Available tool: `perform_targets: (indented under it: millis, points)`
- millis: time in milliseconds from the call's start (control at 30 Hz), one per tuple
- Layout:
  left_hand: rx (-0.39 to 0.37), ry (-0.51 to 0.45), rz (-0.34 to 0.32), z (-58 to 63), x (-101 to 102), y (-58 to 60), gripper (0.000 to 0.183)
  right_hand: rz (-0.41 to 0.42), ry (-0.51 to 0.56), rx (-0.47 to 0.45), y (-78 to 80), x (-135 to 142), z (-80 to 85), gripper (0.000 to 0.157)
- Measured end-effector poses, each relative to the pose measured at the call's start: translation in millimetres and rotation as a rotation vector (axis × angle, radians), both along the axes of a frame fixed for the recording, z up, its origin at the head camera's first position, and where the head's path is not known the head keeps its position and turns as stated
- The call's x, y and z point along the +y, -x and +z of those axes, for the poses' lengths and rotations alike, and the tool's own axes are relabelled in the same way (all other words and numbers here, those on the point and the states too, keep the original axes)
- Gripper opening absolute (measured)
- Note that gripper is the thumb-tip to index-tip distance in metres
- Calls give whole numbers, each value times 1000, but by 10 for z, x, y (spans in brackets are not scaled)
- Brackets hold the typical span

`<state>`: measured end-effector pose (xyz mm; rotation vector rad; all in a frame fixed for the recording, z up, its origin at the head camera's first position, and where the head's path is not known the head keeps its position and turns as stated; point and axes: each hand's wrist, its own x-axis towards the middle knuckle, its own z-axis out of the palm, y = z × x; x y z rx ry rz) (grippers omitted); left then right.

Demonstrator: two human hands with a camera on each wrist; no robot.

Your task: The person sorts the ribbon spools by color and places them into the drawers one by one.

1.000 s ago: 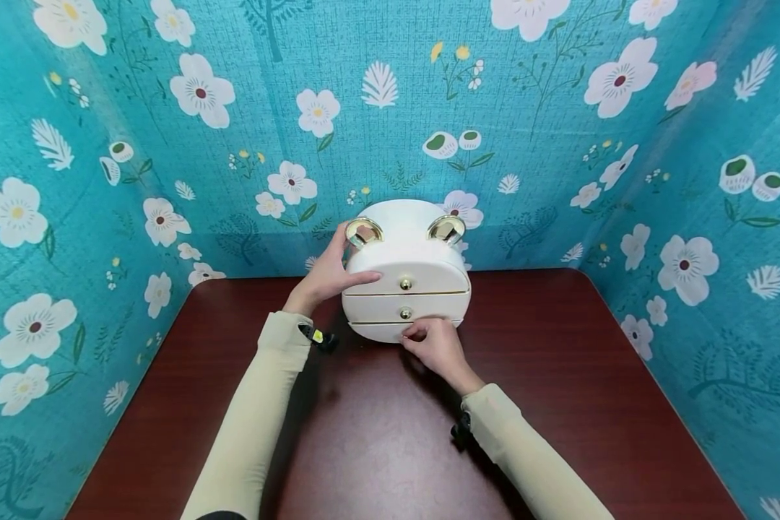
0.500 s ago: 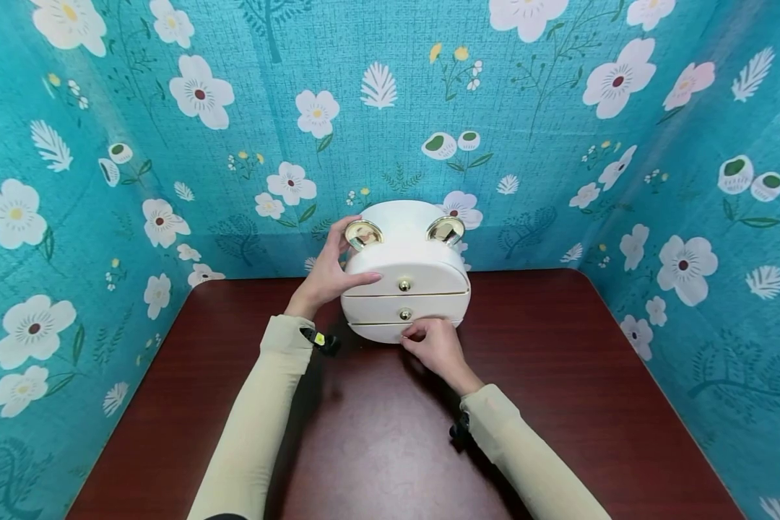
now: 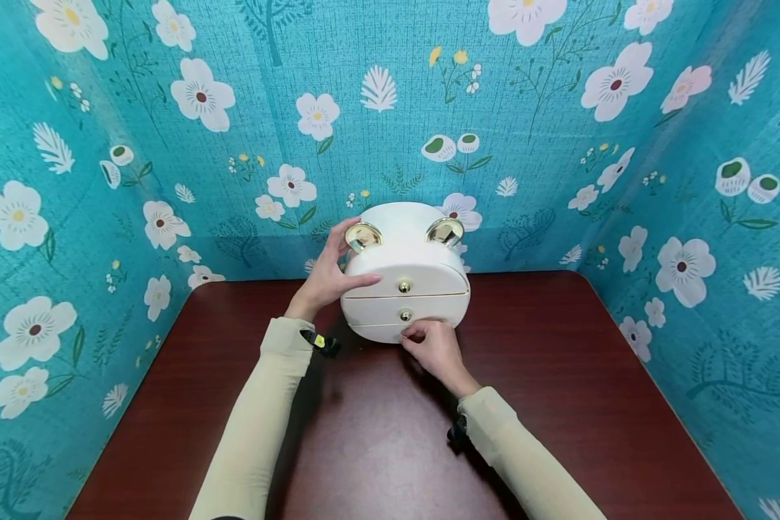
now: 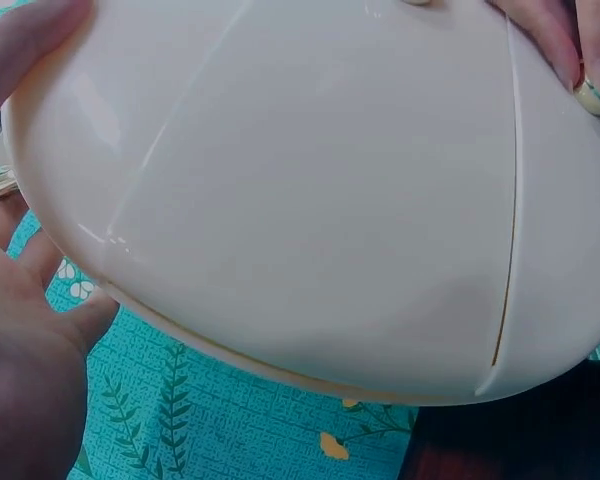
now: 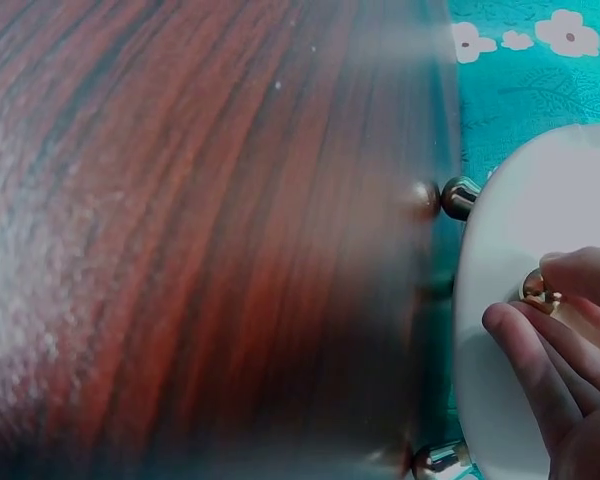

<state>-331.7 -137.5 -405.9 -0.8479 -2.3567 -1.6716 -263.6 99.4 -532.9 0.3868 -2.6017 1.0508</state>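
Note:
A white rounded jewelry box (image 3: pixel 406 253) stands at the back of the table, with two gold ears and three drawers stacked in its front. My left hand (image 3: pixel 325 278) grips its left side, thumb on the front face and fingers reaching behind, by the left ear (image 3: pixel 364 236). Low on the front, my right hand (image 3: pixel 437 348) pinches the bottom drawer's gold knob (image 5: pixel 536 287) between thumb and fingertips. Above it show the top knob (image 3: pixel 404 287) and the middle knob (image 3: pixel 406 315). In the left wrist view, a thin seam runs above the bottom drawer.
Dark reddish wood forms the tabletop (image 3: pixel 364 448). A teal flowered cloth (image 3: pixel 396 144) hangs close behind the box and along both sides. Small gold feet (image 5: pixel 460 198) show under the box in the right wrist view.
The fingers of my left hand have shifted slightly beside the left ear since the first frame. My right hand keeps its pinch on the knob, almost still.

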Motion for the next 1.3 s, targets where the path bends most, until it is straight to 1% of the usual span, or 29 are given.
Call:
perform_targets:
  millis: [100,333,567,733,867,1000,1100,1167,1267,1300]
  points:
    - [15,-4,1,-105,-19,104,105,1,0,9,-1,-6,-3,5]
    - [25,1,2,-127,-35,124,105,-5,11,38,-20,-16,-11,6]
    - [35,4,11,-129,-50,116,102,-13,9,19,-2,-38,-19,5]
    - [19,14,25,-133,-48,117,104,-16,12,16,13,-47,-35,5]
    - [-4,8,23,-93,-36,84,105,-10,24,21,9,-53,-35,6]
    - [-13,-6,9,39,-10,-46,101,2,16,20,2,-42,-24,5]
    - [-5,-11,-8,109,12,-122,99,16,-18,51,-13,-12,8,5]
    - [-2,-14,-14,111,20,-129,100,23,-45,86,-31,12,54,5]
    - [5,-20,-16,111,26,-119,101,22,-47,146,-41,40,153,12]
    - [9,-22,-12,88,21,-89,102,19,-34,166,-37,46,190,16]
